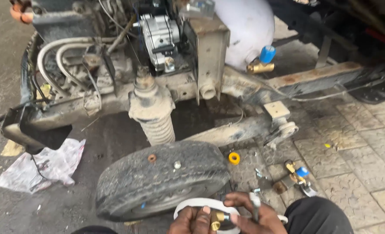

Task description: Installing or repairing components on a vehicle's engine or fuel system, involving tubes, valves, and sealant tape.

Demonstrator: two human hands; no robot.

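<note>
Hands: two, at the near edge, close together over a white ring.
Left hand (195, 221): fingers closed around a small brass fitting (216, 220), gripped by its body so the open end points toward the other hand.
Right hand (254, 216): pinching the fitting's far end, with a slim grey metal tool (255, 206) standing up between the fingers; looks set to steady or turn the piece.
White ring (201, 203): one, flat band, lying just under both hands, partly hidden by them.
Dark knee (318, 216): one, near right, beside the right hand.
Tyre (162, 180): one, worn, lying on its side just beyond the hands; serves as a shelf for two small parts, an orange washer (152, 158) and a silver nut (177, 164).
Yellow ring (234, 158): one, on the paving right of the tyre.
Valve with blue cap (297, 173): one, on the paving to the right, within reach among loose bits.
White rag (43, 167): one, crumpled, left on the ground.
Shock spring (153, 117): one, dusty, upright behind the tyre.
Vehicle frame (313, 78): far, rusty, stripped.
White tank (246, 30): one, far, with a second blue-capped brass valve (264, 60).
</note>
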